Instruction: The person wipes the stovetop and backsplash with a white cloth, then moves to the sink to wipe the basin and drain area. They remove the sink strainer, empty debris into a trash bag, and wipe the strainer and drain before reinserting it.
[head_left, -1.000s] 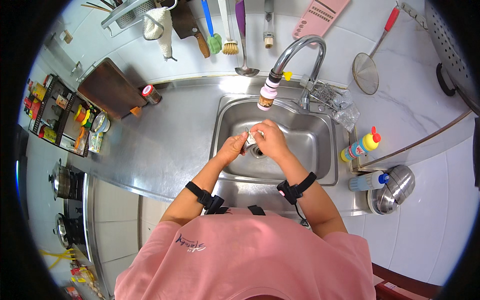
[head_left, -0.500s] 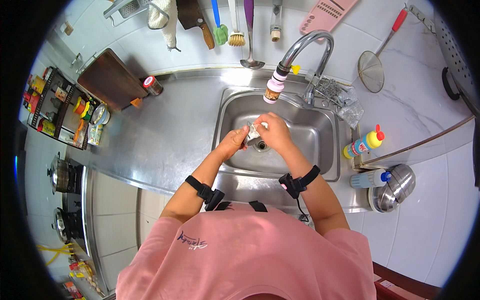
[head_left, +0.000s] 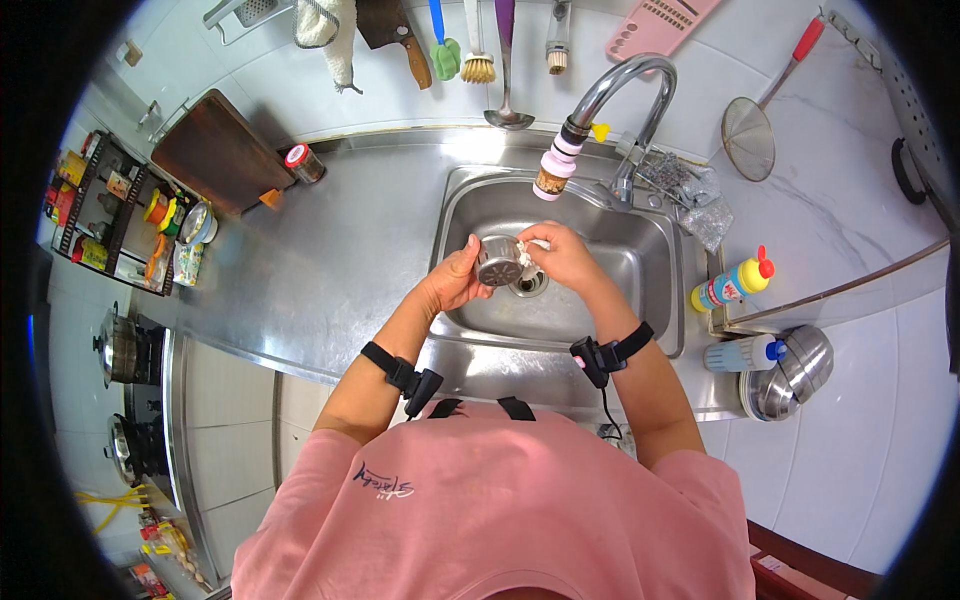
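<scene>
Over the steel sink [head_left: 600, 325], my left hand [head_left: 456, 280] grips a small round metal sink strainer [head_left: 498, 268]. Its flat face, with a ring of slots, is turned toward me. My right hand [head_left: 562, 256] pinches a crumpled white wad [head_left: 527, 264] against the strainer's right side. Whether the wad is cloth or paper I cannot tell. Just below the hands shows the round drain [head_left: 530, 285]. A chrome faucet [head_left: 660, 100] with a pink filter [head_left: 556, 168] on its spout hangs behind and above them, and no water is seen running.
Right of the sink stand a yellow bottle with a red cap [head_left: 735, 283], a blue-capped bottle [head_left: 740, 355] and metal bowls [head_left: 805, 360]. Steel wool [head_left: 662, 172] lies by the faucet base. A cutting board [head_left: 215, 150] and a red-lidded jar [head_left: 305, 163] stand at the left back.
The strainer has turned, so its slotted face now shows instead of being mostly hidden by my fingers. My hands have moved slightly apart, and the wad sits at the strainer's right edge.
</scene>
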